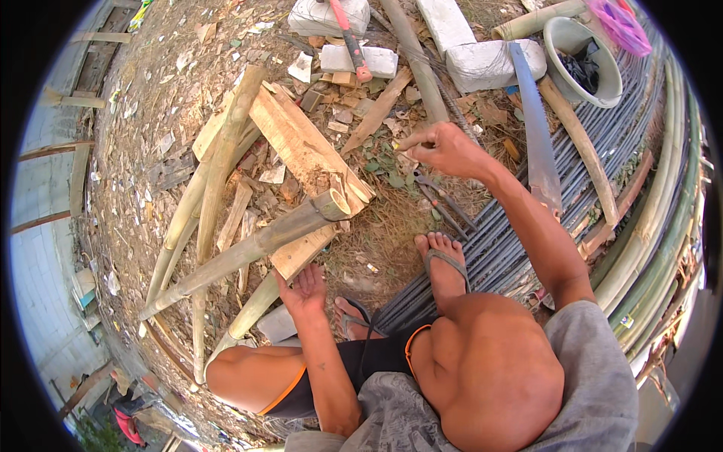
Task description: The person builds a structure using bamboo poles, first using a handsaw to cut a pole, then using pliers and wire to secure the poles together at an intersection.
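My left hand (305, 292) is open, palm up with the fingers loosely spread, beside a short wooden board (301, 252). Over that board lies a bamboo pole (256, 245), its hollow cut end pointing right. My right hand (446, 152) is raised over the ground, its fingers closed in a pinch; a small yellowish bit shows at the fingertips, too small to name. Beneath it, long-handled pincers (444, 202) lie on the dirt next to steel rods (410, 297). A wider plank (297, 143) sits beyond the pole, with an upright-leaning bamboo piece (218, 169) to its left.
A handsaw (535, 128) leans on a white block (497, 64) at right. Further back are a red-handled hammer (349, 38) on blocks and a grey bucket (584, 60) holding dark material. Long bamboo poles (655, 218) line the right; wood scraps litter the ground.
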### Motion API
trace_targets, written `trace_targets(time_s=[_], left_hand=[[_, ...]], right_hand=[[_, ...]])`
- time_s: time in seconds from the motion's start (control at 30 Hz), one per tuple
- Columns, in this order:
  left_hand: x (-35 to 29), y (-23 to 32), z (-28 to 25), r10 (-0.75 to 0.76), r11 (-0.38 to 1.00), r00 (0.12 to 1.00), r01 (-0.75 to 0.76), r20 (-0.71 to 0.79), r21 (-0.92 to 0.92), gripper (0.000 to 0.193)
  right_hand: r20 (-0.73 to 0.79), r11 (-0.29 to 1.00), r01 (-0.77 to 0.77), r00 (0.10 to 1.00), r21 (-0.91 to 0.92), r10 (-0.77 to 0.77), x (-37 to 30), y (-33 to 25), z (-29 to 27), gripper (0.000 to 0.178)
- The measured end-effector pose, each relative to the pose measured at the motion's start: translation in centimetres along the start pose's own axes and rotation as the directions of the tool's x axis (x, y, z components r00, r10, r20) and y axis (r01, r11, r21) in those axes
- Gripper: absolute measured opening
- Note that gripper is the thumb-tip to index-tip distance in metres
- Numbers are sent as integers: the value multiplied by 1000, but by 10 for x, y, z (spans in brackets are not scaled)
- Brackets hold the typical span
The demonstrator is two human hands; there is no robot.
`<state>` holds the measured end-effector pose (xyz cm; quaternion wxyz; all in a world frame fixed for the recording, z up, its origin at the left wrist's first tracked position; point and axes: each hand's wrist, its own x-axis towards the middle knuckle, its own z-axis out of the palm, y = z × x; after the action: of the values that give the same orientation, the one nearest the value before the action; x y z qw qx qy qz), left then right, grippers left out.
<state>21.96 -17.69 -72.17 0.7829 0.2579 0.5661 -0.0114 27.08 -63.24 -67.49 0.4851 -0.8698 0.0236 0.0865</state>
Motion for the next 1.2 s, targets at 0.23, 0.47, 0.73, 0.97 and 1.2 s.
trace_targets(time_s=[0.23,0.47,0.73,0.97,1.2], left_hand=[[-4,9,1,-10,1000,1000,10,-12,5,87],[-7,12,4,-11,1000,1000,11,-11,-2,93],[-1,18,-1,-16,1000,999,16,-32,2,93],[-12,14,6,-2,1000,1000,2,22,-20,90],[-4,10,10,10,1000,1000,-10,-11,-11,81]], right_hand=[[27,965,-15,999,-263,23,7,-1,-58,32],[339,997,64,940,-53,-42,22,-26,-14,32],[640,990,118,767,-72,-45,62,-18,88,34],[881,951,203,458,-235,120,47,41,111,30],[590,940,117,801,-320,101,34,-7,136,27]])
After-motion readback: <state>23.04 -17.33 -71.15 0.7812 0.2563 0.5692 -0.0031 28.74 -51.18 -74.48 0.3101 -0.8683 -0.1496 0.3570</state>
